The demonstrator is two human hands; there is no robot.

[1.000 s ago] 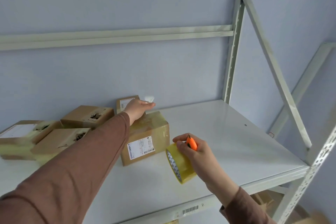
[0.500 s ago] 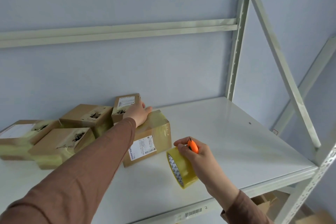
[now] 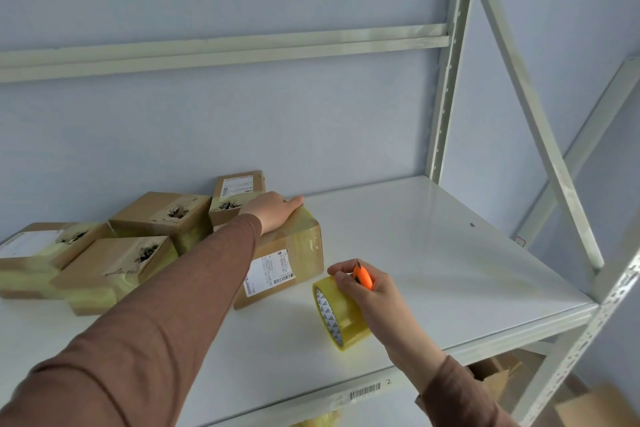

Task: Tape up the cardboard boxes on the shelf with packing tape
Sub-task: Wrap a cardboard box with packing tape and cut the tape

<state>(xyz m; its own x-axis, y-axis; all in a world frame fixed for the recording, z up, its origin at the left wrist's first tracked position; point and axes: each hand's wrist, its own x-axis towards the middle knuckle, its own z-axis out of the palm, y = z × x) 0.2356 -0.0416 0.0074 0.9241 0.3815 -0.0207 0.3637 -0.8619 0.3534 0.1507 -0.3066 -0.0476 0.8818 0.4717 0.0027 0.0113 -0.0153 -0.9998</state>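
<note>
A: Well, in the head view, where does the front box lie from each hand?

B: It stands on the white shelf, left of and beyond the right hand. The left hand is already on it, fingers straight and flat on the taped top, pointing at the back wall. So the left is the nearer hand by far; the right sits just beside the box's front right corner, apart from it.

A: And the right hand's state?

B: Curled round the tape roll, which stands on edge on the shelf, and it pinches an orange cutter against the roll, blade tip up.

A: Which way does the box run?

B: Its long axis goes from front left to back right, a shipping label on the near face. Glossy yellowish tape covers the top and right end, so it looks largely wrapped.

A: The others?

B: Four more boxes cluster left and behind, touching one another, several with torn dark patches on top and tape bands on their sides. Any further strip would probably have to travel leftward from the roll.
</note>
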